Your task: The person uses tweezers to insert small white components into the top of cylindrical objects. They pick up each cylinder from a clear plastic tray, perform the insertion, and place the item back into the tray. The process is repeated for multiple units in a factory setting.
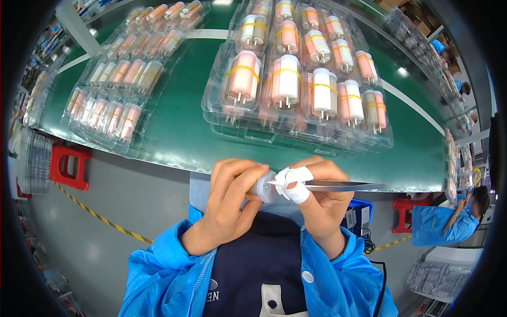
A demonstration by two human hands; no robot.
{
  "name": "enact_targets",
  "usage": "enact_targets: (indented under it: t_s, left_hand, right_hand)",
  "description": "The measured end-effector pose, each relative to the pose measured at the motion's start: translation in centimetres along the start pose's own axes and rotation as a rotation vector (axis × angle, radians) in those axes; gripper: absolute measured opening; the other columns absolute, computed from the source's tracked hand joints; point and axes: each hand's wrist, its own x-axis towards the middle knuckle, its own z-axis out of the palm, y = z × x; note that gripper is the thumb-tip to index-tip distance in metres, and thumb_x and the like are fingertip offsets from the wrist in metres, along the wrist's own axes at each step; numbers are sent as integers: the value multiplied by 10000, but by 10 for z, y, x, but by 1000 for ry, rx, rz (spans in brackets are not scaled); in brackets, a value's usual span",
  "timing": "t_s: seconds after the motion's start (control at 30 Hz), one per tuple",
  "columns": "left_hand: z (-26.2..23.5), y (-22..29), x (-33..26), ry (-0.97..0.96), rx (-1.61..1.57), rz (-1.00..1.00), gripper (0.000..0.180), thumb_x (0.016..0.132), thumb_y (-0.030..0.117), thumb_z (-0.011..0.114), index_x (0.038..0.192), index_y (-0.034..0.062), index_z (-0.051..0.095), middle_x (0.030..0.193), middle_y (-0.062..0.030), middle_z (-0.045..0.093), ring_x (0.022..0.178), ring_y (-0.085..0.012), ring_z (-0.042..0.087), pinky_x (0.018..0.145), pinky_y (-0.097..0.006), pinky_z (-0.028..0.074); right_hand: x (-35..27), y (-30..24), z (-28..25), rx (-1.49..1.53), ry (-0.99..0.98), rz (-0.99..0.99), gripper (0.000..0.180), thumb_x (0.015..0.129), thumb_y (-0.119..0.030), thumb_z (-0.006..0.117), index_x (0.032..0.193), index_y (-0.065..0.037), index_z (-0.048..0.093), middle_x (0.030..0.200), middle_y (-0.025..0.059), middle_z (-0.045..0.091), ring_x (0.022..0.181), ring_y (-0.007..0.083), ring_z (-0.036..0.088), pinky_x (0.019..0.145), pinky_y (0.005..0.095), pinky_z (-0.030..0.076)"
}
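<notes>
— green bench (177,132) is seen across the upper half, and grey floor (132,190) is crossed below it by striped tape (103,216). what is set on the bench?

— at 12 o'clock from the hands, stacked clear trays (248,128) are filled with pink, white and grey tubes (288,79), bundled by yellow bands (244,71). at 10 o'clock, more tubes are laid in flatter trays (100,136).

— and what is held by the left hand (228,203)?

— a capped cylinder (264,187) is gripped there, just on the 6 o'clock side of the bench's near edge. the fingers are curled over it and the thumb is set below, no gap being left; its pale end is turned toward 3 o'clock.

— how is the right hand (328,203) placed?

— it is closed around metal tweezers (343,186), pinched by a thumb and finger wrapped in white tape (301,174). the tips are pointed to 9 o'clock, at the cylinder's pale end; whether it is touched cannot be told.

— and further off?

— a red stool (68,151) is seen at 9 o'clock. toward 3 o'clock, a blue bin (367,202) and a co-worker in blue (443,224) are seen.
</notes>
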Motion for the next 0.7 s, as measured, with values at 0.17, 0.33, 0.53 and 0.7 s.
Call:
enact_targets:
  t_s: [0.17,0.33,0.53,0.7]
  left_hand:
    - [1,3,-2,5,-48,-71,567,570,-97,666,1124,-27,569,1036,-161,555,917,-317,525,762,-372,439]
    - [0,3,-2,-1,-15,-70,563,571,-103,664,1122,-30,573,1030,-158,557,904,-314,525,756,-371,441]
    - [-2,0,0,-34,50,10,555,577,-98,671,1119,-30,574,1018,-148,561,893,-308,528,754,-374,444]
    - [0,0,-3,-70,64,37,530,580,-73,690,1097,-26,580,1018,-135,561,896,-303,527,757,-374,444]
  right_hand:
    - [-2,3,1,-14,15,-10,127,787,13,689,905,22,643,843,134,652,746,158,628,637,258,495]
    - [2,-1,3,-89,-18,20,100,780,9,684,870,14,640,815,118,646,718,153,615,617,253,479]
    - [7,-4,-1,-164,-109,59,85,764,11,660,843,6,630,773,103,630,670,168,601,587,265,457]
    - [14,-13,-5,-259,-201,81,102,740,18,656,838,10,630,746,110,621,655,189,600,572,279,449]
